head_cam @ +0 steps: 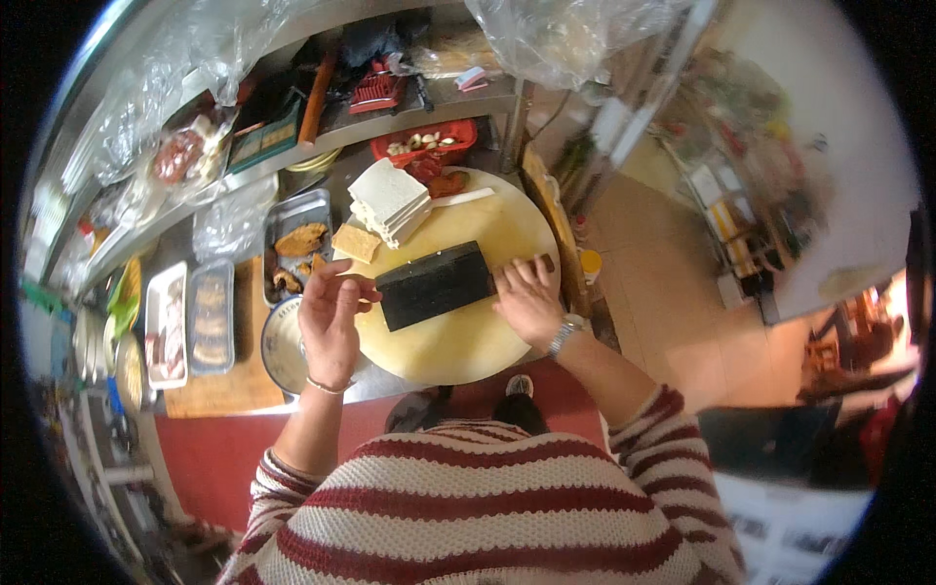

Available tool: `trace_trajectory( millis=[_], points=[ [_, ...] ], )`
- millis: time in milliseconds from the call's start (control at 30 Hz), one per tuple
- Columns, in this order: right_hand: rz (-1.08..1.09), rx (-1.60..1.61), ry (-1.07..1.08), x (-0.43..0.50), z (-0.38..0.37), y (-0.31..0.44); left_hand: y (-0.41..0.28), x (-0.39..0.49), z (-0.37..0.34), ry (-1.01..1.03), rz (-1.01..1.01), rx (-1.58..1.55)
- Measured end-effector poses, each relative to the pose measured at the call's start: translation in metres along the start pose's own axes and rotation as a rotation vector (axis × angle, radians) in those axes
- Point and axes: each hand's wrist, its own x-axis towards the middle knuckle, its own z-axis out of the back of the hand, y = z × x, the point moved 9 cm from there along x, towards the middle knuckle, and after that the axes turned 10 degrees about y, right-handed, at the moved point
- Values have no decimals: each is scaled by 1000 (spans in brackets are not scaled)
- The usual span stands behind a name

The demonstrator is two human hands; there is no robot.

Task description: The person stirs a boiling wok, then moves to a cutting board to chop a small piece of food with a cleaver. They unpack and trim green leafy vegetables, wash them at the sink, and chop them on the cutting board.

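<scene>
A broad black cleaver (435, 287) lies flat on a round yellowish chopping board (446, 358). My right hand (523, 292) is over its wooden handle (543, 264), with the fingers across it and the handle's end showing beyond them. At the blade's left end is my left hand (330, 311), thumb and fingers apart and nothing seen in it; whether a fingertip touches the blade I cannot tell. Behind the blade stands a stack of white tofu slabs (389, 191), with a tan tofu-like piece (356, 243) beside it. A white strip (463, 197) and reddish-brown food (447, 183) lie at the board's far edge.
A red basket of garlic cloves (431, 140) is behind the board. To the left are a metal tray with browned food (300, 241), a rimmed bowl (281, 347) and two trays of meat, one a white tray (167, 325). A metal shelf (409, 110) runs above the back.
</scene>
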Motion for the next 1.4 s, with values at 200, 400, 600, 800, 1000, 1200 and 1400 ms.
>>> trace_trajectory(
  millis=[200,400,600,800,1000,1200,1400],
  points=[
    [367,-20,249,6,-20,-15,-18,8,-35,-134,2,193],
    [285,409,157,-89,14,-71,25,104,-132,335,-58,884],
    [-232,836,113,-174,3,-149,138,176,-208,538,-232,1532],
    [-439,1074,29,-196,6,-178,145,169,-237,498,-308,1629],
    [-389,804,74,-151,54,-169,108,33,-182,538,-286,1177],
    [-72,532,213,-87,82,-119,110,-21,-111,382,-353,937],
    [107,245,313,-52,85,-87,120,-23,-90,174,-75,729]
  ],
)
